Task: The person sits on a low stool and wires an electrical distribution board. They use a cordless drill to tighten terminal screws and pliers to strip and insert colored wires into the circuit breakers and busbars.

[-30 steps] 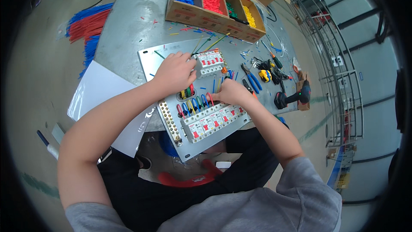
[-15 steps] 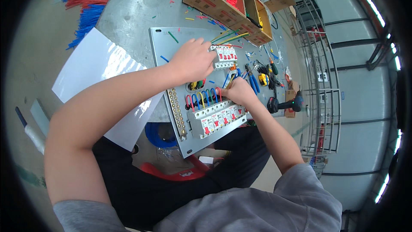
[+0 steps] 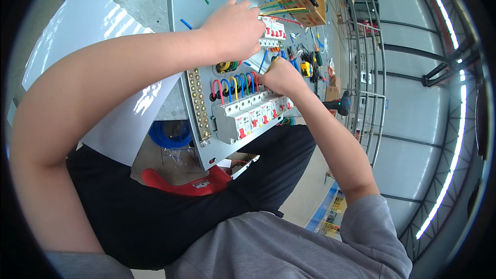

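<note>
Over metal panel point(image 3: 192, 13), hands point(image 3: 235, 30) point(image 3: 283, 78) near breakers point(image 3: 253, 118); grips hidden, cannot tell; lower edge overhangs table point(image 3: 152, 2).

I see a flat silver-grey metal mounting plate point(image 3: 186, 8), its lower row of boxy circuit breakers point(image 3: 240, 124) white with red toggles. The looped insulated wires point(image 3: 236, 87) mix red, blue, yellow and green beside a brass-gold screw terminal bar point(image 3: 198, 103). I also get a glossy white sheet point(image 3: 103, 31), a round blue wire coil point(image 3: 170, 137) and plain black trousers point(image 3: 155, 217).
</note>
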A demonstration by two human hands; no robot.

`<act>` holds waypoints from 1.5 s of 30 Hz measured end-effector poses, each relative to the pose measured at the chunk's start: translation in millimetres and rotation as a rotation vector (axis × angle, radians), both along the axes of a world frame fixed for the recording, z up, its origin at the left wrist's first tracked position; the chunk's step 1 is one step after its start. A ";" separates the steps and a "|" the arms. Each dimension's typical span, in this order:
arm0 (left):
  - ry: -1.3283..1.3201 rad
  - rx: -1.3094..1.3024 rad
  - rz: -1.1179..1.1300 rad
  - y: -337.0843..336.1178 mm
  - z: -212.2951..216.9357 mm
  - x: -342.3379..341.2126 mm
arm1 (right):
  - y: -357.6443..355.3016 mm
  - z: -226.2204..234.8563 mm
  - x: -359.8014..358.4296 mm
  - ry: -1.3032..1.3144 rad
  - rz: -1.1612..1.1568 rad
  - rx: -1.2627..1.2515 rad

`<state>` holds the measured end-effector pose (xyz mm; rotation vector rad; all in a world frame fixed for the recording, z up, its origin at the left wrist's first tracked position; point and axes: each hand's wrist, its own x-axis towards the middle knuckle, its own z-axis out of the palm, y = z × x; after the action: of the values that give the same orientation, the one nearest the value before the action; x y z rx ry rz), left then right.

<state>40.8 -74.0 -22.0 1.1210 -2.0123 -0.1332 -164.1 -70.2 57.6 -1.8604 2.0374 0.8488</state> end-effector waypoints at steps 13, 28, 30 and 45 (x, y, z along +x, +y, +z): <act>-0.126 -0.004 -0.049 -5.2 8.7 0.6 | 31.8 28.4 -49.3 -0.517 0.062 -0.155; -0.278 0.086 0.031 69.8 63.3 -25.1 | -3.2 3.3 -45.4 -0.661 0.420 -0.452; -0.247 0.058 0.136 77.6 59.4 -42.4 | -2.2 -3.5 -44.8 -0.701 0.410 -0.534; -0.168 0.453 0.284 70.7 51.0 -96.7 | -3.5 -5.9 -40.2 -0.740 0.361 -0.550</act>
<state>-55.9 -3.3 29.0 1.7418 -1.9952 -0.3726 -204.3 -73.6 51.7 -2.3694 1.5508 -0.3841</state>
